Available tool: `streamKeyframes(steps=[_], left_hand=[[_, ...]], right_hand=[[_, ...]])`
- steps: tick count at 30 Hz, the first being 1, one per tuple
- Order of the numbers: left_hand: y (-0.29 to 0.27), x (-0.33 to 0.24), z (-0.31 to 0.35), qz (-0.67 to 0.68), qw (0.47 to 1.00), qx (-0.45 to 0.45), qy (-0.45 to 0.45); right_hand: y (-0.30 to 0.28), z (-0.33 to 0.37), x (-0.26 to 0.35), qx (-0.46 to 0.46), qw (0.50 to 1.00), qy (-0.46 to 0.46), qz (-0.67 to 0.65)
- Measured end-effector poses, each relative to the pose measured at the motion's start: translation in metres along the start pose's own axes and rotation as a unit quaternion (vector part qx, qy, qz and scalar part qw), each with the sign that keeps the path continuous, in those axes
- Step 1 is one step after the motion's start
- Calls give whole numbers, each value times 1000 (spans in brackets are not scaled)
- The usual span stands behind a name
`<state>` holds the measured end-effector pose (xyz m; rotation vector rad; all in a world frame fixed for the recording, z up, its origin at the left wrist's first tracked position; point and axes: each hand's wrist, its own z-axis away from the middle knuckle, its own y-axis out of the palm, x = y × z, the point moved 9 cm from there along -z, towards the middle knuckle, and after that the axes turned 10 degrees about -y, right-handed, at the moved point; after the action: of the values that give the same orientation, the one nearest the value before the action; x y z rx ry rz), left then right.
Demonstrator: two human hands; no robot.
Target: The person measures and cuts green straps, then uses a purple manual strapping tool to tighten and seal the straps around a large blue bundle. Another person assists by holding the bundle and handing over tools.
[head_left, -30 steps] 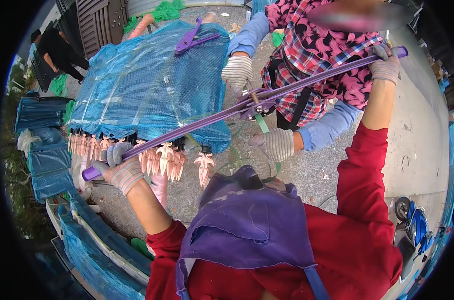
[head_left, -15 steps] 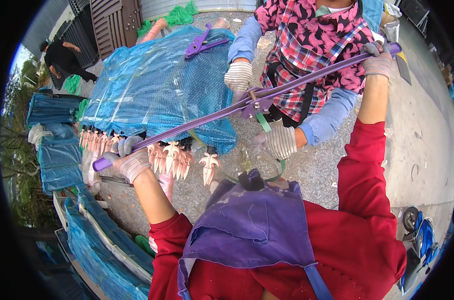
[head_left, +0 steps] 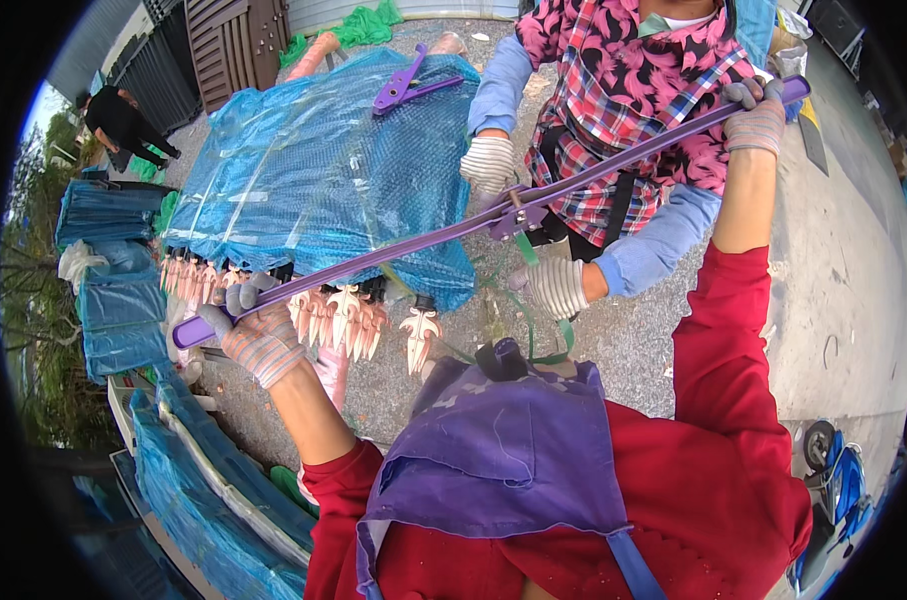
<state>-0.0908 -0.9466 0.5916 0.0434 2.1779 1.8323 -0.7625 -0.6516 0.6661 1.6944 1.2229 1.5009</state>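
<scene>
Before the blue bundle [head_left: 313, 150], the purple tool [head_left: 519, 217] is held aslant, its long handles [head_left: 403, 245] spread wide; right of the bundle, green strap [head_left: 526, 247] is seen.

A purple apron [head_left: 488, 440] covers the red top [head_left: 713, 460].

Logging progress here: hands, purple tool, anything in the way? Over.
Left hand, right hand: grip on opposite ends of purple tool. Tool slanting across the view. Possibly in the way: co-worker's gloved hand near tool's middle.
</scene>
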Motion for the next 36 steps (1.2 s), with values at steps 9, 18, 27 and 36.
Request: streamKeyframes(steps=[9, 18, 27, 36], left_hand=[[72, -8, -6, -56, 977, 203, -41], [150, 41, -27, -91, 954, 276, -77], [263, 96, 7, -221, 844, 476, -111], [360, 175, 78, -358, 852, 382, -28]], right_hand=[[42, 24, 5, 133, 991, -8, -11], [184, 156, 8, 421, 906, 0, -38], [227, 204, 18, 524, 850, -17, -53], [276, 272, 16, 520, 854, -10, -24]])
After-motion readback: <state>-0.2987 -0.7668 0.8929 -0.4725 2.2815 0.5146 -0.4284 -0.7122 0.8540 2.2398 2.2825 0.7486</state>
